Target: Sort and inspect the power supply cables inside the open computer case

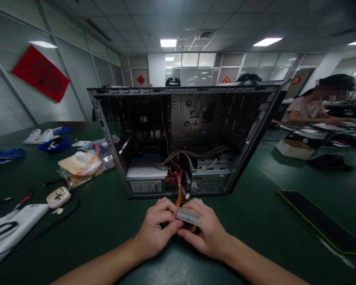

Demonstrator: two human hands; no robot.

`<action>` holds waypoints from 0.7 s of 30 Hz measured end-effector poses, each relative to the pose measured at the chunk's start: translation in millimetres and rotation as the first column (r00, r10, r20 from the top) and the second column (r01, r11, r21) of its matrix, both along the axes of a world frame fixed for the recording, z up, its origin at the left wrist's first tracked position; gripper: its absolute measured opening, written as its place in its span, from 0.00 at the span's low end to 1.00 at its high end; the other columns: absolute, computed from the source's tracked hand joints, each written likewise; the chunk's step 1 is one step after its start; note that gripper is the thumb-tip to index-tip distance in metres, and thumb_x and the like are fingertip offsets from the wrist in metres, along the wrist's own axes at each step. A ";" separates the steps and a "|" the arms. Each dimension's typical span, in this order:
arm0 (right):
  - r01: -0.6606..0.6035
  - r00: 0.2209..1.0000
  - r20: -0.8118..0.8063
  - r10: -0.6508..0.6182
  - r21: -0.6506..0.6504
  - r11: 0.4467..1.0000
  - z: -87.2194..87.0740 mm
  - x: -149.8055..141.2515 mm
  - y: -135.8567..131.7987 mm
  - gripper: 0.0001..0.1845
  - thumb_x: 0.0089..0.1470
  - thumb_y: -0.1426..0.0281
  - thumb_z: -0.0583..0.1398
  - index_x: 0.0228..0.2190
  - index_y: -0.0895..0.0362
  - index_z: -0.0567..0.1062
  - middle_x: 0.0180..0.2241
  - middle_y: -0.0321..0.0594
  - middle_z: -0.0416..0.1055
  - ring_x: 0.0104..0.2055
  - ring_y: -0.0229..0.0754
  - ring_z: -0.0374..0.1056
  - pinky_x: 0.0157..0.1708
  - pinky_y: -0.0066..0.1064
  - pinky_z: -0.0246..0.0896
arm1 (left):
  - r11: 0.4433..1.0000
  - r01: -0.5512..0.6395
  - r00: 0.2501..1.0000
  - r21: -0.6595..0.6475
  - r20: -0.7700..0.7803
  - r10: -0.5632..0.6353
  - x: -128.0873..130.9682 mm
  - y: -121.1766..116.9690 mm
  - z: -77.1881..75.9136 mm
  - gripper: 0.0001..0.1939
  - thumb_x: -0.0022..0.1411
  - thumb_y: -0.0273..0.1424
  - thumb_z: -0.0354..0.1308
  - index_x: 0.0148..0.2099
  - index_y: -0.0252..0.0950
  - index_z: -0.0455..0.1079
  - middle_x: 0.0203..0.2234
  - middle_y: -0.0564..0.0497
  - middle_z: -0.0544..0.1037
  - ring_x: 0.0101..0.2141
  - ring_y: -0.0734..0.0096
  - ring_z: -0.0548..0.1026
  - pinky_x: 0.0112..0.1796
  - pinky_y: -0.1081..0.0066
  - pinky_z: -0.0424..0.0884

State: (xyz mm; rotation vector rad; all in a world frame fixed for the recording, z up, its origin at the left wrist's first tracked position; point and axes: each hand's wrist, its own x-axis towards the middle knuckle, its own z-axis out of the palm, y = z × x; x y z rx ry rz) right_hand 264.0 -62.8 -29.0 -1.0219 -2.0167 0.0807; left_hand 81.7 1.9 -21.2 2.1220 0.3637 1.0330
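Observation:
An open computer case (184, 90) stands on the green table, its inside facing me. In its lower left sits the power supply (146, 186). A bundle of coloured power cables (179, 189) runs from there out over the case's bottom edge to my hands. My left hand (160, 227) pinches the cables with thumb and fingers. My right hand (206, 227) is closed round the same bundle, with a flat whitish connector (188, 216) lying across its fingers. Both thumbs nearly meet, and part of the cables is hidden between the palms.
To the left lie a tissue pack (80, 163), a blue tray (55, 145), a white plug adapter (58, 197) and a white power strip (20, 225). On the right are a black mat (323, 221) and a cardboard box (295, 149). A person (308, 107) sits beyond.

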 end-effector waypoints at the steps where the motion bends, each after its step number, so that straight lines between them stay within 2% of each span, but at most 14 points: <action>1: -0.002 0.999 -0.044 0.002 0.001 1.000 0.4 -0.6 -0.4 0.10 0.60 0.64 0.58 0.40 0.57 0.74 0.33 0.43 0.72 0.34 0.44 0.66 0.34 0.34 0.62 | 1.000 -0.023 1.000 0.006 -0.003 0.023 -0.4 0.3 0.6 0.13 0.64 0.31 0.58 0.27 0.35 0.76 0.26 0.47 0.73 0.32 0.66 0.71 0.35 0.67 0.66; 6: -0.015 0.983 -0.183 0.029 0.076 0.997 1.4 -5.7 -3.7 0.09 0.62 0.72 0.56 0.42 0.56 0.75 0.31 0.41 0.73 0.31 0.41 0.67 0.33 0.33 0.64 | 0.997 -0.071 0.997 0.000 0.005 0.071 -3.8 0.1 3.2 0.09 0.63 0.32 0.59 0.35 0.37 0.80 0.31 0.46 0.73 0.33 0.64 0.72 0.36 0.67 0.67; 10: -0.032 0.970 -0.238 0.043 0.049 0.998 2.7 -7.3 -2.2 0.08 0.63 0.70 0.57 0.39 0.56 0.77 0.30 0.41 0.74 0.31 0.40 0.68 0.31 0.31 0.64 | 0.996 -0.074 0.997 -0.054 0.027 0.075 -4.3 -1.3 2.6 0.09 0.63 0.34 0.59 0.37 0.38 0.80 0.31 0.46 0.73 0.33 0.65 0.72 0.36 0.67 0.68; 14: -0.051 0.960 -0.276 0.057 0.028 0.998 5.5 -5.5 0.5 0.08 0.61 0.65 0.60 0.36 0.56 0.78 0.27 0.40 0.73 0.29 0.41 0.67 0.31 0.32 0.63 | 0.980 -0.063 0.995 -0.189 0.058 0.075 -1.6 -2.8 0.7 0.09 0.62 0.34 0.61 0.33 0.37 0.80 0.27 0.48 0.73 0.31 0.66 0.72 0.34 0.69 0.67; 17: -0.087 0.967 -0.243 0.082 -0.009 0.996 9.8 -2.7 -1.1 0.09 0.63 0.69 0.56 0.39 0.56 0.77 0.30 0.41 0.73 0.32 0.43 0.67 0.33 0.34 0.63 | 0.952 -0.076 0.989 -0.296 0.096 0.109 0.1 -2.5 -0.7 0.10 0.60 0.33 0.63 0.27 0.35 0.76 0.26 0.49 0.73 0.30 0.67 0.71 0.33 0.70 0.66; 21: -0.118 0.980 -0.166 0.113 -0.024 0.993 17.0 1.0 -4.6 0.13 0.64 0.73 0.52 0.41 0.56 0.77 0.30 0.42 0.73 0.32 0.43 0.68 0.34 0.34 0.64 | 0.957 -0.047 0.992 -0.287 0.095 0.077 1.3 -0.1 -1.7 0.11 0.60 0.33 0.62 0.27 0.34 0.73 0.26 0.49 0.73 0.30 0.68 0.71 0.34 0.70 0.65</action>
